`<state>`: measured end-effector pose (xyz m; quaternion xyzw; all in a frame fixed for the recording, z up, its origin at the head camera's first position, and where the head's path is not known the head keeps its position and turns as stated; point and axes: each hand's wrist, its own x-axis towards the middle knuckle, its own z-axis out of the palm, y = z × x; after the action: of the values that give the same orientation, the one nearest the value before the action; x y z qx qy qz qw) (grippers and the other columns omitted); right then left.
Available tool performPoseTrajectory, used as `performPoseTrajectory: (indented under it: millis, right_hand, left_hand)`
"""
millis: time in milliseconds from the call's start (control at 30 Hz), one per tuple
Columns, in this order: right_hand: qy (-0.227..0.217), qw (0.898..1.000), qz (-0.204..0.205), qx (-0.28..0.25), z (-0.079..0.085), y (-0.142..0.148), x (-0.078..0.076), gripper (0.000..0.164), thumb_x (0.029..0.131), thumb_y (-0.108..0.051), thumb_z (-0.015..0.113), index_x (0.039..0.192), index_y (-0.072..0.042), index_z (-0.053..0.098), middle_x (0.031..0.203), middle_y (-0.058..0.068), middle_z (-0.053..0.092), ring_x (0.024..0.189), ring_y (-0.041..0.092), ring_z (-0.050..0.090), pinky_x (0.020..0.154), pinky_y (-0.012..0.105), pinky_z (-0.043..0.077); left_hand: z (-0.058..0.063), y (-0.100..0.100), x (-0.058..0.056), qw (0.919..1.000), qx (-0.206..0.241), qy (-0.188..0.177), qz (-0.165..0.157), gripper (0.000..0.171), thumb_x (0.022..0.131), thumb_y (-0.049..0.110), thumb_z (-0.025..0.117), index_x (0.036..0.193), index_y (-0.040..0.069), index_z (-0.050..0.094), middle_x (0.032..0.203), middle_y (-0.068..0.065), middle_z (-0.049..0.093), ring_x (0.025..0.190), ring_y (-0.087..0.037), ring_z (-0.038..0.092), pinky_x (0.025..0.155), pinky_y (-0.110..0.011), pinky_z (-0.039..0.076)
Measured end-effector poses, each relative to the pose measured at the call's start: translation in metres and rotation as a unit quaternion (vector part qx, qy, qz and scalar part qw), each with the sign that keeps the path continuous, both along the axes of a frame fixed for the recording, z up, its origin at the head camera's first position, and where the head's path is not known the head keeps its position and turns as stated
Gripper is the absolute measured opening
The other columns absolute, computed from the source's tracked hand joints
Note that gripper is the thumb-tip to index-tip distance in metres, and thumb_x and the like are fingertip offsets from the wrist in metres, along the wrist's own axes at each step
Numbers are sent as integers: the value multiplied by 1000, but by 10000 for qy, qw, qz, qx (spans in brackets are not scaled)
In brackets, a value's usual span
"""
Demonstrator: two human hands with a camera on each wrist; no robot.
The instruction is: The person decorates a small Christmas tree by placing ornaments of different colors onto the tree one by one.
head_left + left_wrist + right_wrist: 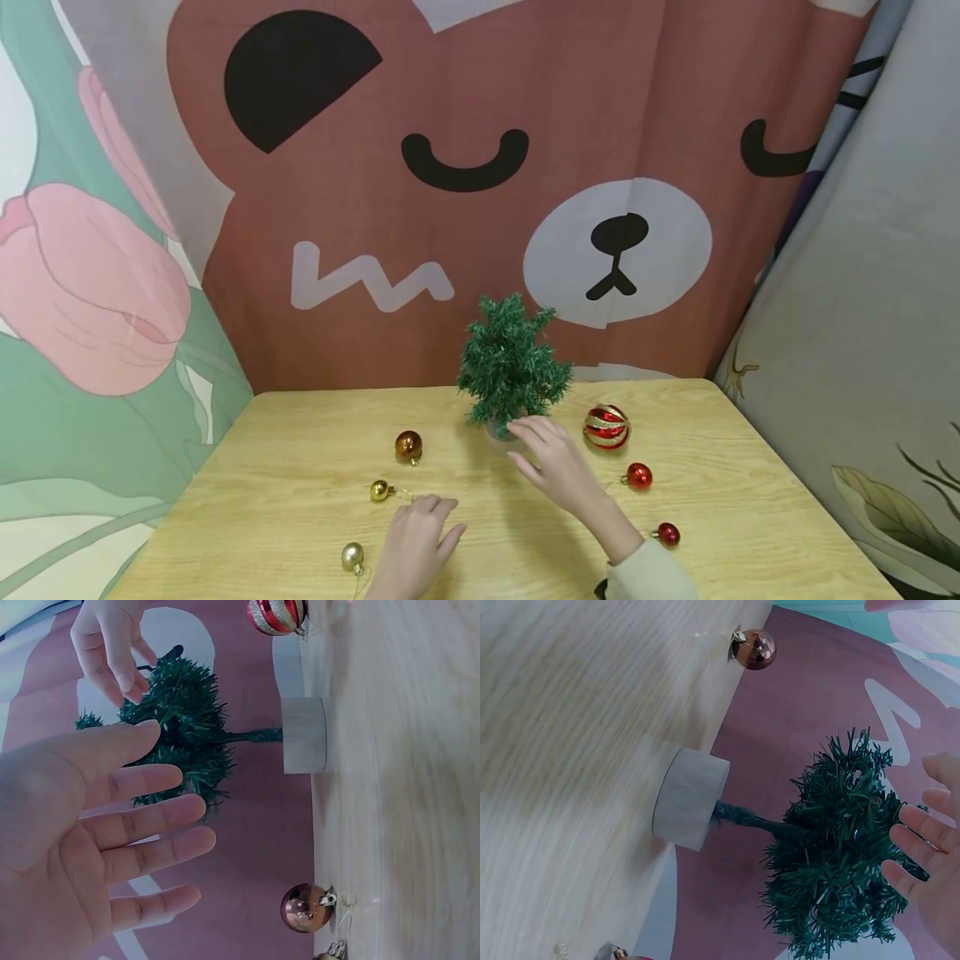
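Note:
A small artificial Christmas tree (513,362) in a round pale base (304,735) stands upright at the back of the table. My right hand (558,467) hovers in front of it with fingers loosely extended, overlapping the base in the head view. Fingers spread and palm bare, my left hand (97,832) holds nothing. In the head view the left hand is lower and left of the tree, nearest a small gold bauble (380,491). Behind that lies a brown bauble (408,447), and a pale champagne bauble (352,557) sits left of the hand.
Right of the tree lie a red-and-gold striped bauble (607,427), a bright red bauble (639,476) and a dark red bauble (667,534). The wooden table (300,425) ends at a printed bear curtain (337,208), with more printed cloth at both sides.

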<state>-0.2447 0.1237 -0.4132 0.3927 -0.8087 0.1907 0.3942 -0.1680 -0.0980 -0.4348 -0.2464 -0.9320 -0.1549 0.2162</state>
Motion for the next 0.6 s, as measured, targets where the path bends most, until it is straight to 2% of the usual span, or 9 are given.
performPoseTrajectory:
  millis: [100,233,267,333,400,467,533,600]
  right_hand:
    - [97,9999,-10,65,1,-3,-3,31,86,-25,59,104,1,62,101,12,61,96,25,55,81,41,44]
    - [207,9997,-80,136,3,-7,-8,45,95,-37,39,102,-1,64,99,11,62,94,24,55,78,40,45]
    - [220,9996,-98,151,3,-8,-9,44,95,-37,40,102,-1,64,98,10,62,93,24,56,77,40,45]
    - [185,9996,-158,172,4,-10,-11,35,91,-31,51,102,-1,64,98,10,62,92,24,56,76,40,46]
    - [143,9995,-218,180,4,-12,-13,28,84,-23,63,101,0,64,97,10,62,92,24,56,76,40,46]
    - [104,9993,-296,187,4,-13,-15,31,75,-15,70,101,0,64,97,9,62,92,23,56,77,39,45]
    - [135,9990,-360,218,4,-15,-17,31,73,-13,71,101,-1,64,96,8,63,91,22,57,77,38,46]
    - [202,9986,-395,273,4,-17,-19,28,78,-17,67,101,-1,65,96,8,63,90,22,57,75,37,46]
  left_hand:
    - [1,-3,2,9999,92,68,-42,25,78,22,68,93,3,67,88,-9,64,80,-24,61,66,-41,49]
    - [3,-10,4,9998,189,57,-68,24,77,20,68,92,1,66,87,-9,64,79,-24,61,66,-41,50]
    - [3,-12,4,9997,207,65,-58,23,77,19,69,91,1,66,87,-9,64,79,-24,61,66,-40,50]
    - [3,-16,5,9996,255,127,-23,23,76,18,70,90,1,66,86,-9,64,78,-24,61,66,-40,50]
    - [3,-20,6,9992,322,216,41,22,75,17,71,90,2,66,85,-8,64,78,-24,61,66,-39,50]
    - [3,-23,7,9985,438,314,86,22,73,16,72,89,2,67,85,-8,64,78,-23,61,67,-39,50]
    - [3,-27,9,9975,574,384,123,21,72,15,73,88,3,67,84,-8,65,78,-23,61,67,-37,50]
    - [3,-31,10,9963,730,423,135,21,71,14,74,88,4,67,85,-7,65,77,-23,61,66,-36,50]
